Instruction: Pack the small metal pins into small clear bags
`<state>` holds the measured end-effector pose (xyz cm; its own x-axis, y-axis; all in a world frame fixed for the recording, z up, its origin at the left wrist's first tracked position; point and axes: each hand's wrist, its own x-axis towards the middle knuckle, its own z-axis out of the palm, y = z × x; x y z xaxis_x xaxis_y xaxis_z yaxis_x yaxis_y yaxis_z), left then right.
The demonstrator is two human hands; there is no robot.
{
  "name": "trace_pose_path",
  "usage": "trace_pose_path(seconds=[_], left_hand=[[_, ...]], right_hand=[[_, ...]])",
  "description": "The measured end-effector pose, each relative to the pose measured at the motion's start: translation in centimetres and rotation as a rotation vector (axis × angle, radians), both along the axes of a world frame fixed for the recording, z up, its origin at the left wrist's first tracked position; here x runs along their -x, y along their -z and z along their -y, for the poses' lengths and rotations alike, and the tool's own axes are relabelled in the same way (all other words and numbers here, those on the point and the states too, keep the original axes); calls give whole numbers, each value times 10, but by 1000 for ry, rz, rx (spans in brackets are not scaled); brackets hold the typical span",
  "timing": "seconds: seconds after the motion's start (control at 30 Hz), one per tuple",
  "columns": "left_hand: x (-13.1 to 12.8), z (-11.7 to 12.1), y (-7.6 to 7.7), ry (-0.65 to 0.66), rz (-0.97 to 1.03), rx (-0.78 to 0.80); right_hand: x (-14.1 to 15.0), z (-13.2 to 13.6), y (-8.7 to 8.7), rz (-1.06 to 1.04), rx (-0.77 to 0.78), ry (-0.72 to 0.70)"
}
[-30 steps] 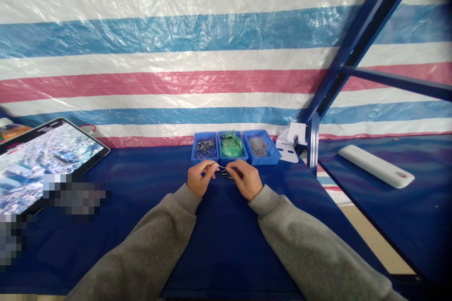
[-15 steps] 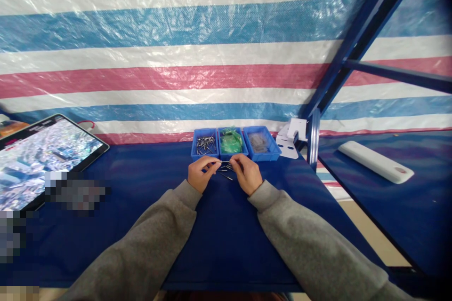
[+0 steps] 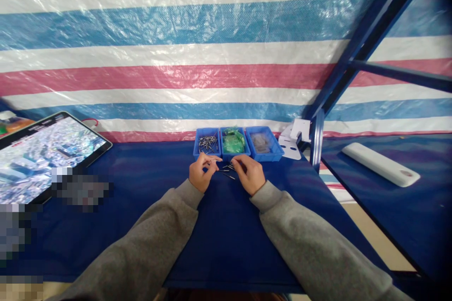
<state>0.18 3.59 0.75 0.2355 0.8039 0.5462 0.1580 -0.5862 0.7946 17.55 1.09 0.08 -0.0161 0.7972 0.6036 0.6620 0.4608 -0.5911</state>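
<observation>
My left hand [image 3: 201, 172] has its thumb and forefinger pinched together at a tiny pale piece, too small to name. To its right, my right hand [image 3: 249, 173] has thumb and fingers closed, and whatever is between their tips I cannot make out. Several thin metal rods [image 3: 229, 177] lie loose on the blue table between the hands. Just behind are three blue bins: the left bin [image 3: 197, 154] holds many metal rods, the middle bin [image 3: 223, 153] green plastic bags, and the right bin [image 3: 278, 154] small clear or greyish pieces.
White cut-out sheets [image 3: 291, 148] lean beside the right bin, near a blue metal post [image 3: 317, 138]. A large tablet [image 3: 65, 150] stands at the left. A long white case [image 3: 381, 163] lies on the table at right. A striped tarp [image 3: 176, 77] hangs behind.
The thin metal rod stretched between both hands is no longer seen there. My hands have moved slightly apart, and the view has shifted a little.
</observation>
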Motion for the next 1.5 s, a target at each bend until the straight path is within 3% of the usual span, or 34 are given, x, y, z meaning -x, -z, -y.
trace_pose_path(seconds=[0.2,0.37,0.57,0.8,1.1,1.33,1.5], left_hand=[[0,1,-3,-83,-174,-77],[0,-1,-4,-81,-315,-244],[1,-6,-3,-65,-321,-326],[0,-4,-1,-81,-267,-196],[-1,-1,-2,35,-210,-82],[-1,2,-7,-11,-237,-168],[-1,2,-9,-35,-313,-198]], right_hand=[[0,0,-1,-7,-10,-10],[0,0,-3,-8,-14,-10],[0,2,-6,-9,-21,6],[1,4,-7,-15,-23,-68],[4,4,-5,70,-8,-193],[1,1,-2,15,35,-89],[1,3,-6,23,24,-109]])
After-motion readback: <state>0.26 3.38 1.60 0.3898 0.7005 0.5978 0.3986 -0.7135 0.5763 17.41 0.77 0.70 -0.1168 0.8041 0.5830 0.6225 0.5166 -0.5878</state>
